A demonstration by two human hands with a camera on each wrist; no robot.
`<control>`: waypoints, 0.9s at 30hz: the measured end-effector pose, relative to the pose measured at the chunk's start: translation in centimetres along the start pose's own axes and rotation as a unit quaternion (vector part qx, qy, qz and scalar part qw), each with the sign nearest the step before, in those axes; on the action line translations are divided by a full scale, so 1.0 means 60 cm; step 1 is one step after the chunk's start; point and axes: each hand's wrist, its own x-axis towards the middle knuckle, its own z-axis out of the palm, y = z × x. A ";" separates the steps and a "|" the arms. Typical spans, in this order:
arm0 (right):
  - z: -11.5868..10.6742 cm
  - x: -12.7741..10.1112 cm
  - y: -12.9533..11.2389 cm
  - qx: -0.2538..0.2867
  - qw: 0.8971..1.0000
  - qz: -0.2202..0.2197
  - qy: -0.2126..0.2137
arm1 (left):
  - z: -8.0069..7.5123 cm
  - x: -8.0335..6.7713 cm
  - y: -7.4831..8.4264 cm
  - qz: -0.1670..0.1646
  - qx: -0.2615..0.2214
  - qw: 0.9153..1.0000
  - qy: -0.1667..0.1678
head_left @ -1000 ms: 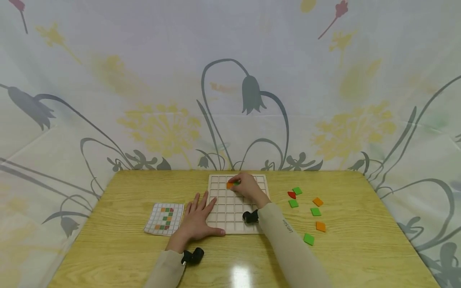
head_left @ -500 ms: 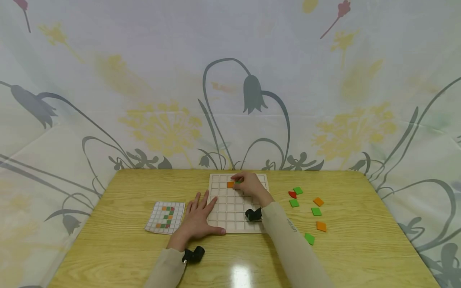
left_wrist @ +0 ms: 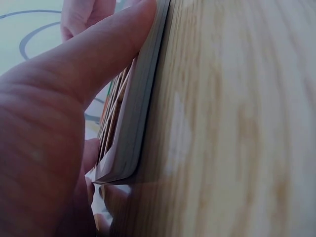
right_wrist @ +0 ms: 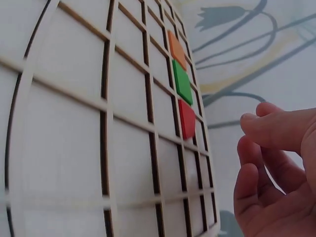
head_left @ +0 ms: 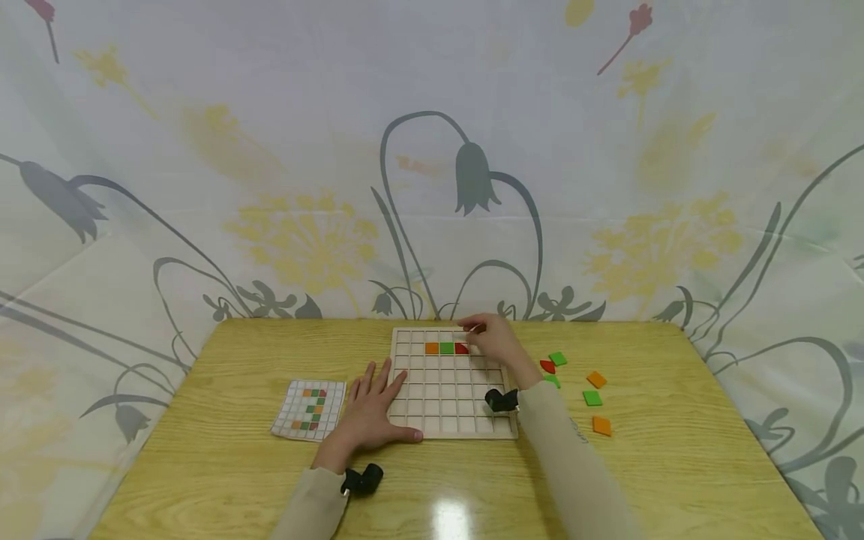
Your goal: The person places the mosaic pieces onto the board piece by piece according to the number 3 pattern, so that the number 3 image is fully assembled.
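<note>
the right hand (head_left: pixel 496 341) is hovering with loose, curled fingers, holding nothing; the red tile (head_left: pixel 462 349) is sitting in the wooden grid board (head_left: pixel 439 405) just at its 9 o'clock. the left hand (head_left: pixel 370 405) is lying flat, pressing the board's edge. the wooden table (head_left: pixel 675 465) is standing before a flowered curtain (head_left: pixel 270 187).

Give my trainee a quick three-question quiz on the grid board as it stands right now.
1. True or false: three tiles sit side by side in one row of the grid board.
2. Which colour is the middle tile? A) green B) blue C) yellow
3. Which hand presses flat on the board's near-left corner?

Key:
1. True: orange tile, green tile, red tile.
2. A
3. The left hand; the right hand holds nothing.
</note>
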 end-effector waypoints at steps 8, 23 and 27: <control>-0.034 -0.029 0.021 -0.017 1.000 0.001 0.020 | 0.002 0.000 -0.003 0.000 0.004 1.000 0.001; -0.110 -0.089 0.061 -0.085 0.994 -0.033 0.053 | 0.001 -0.001 -0.002 0.001 0.003 1.000 0.001; -0.132 -0.112 0.071 -0.092 0.994 -0.023 0.058 | -0.002 -0.003 0.000 0.002 0.000 1.000 0.000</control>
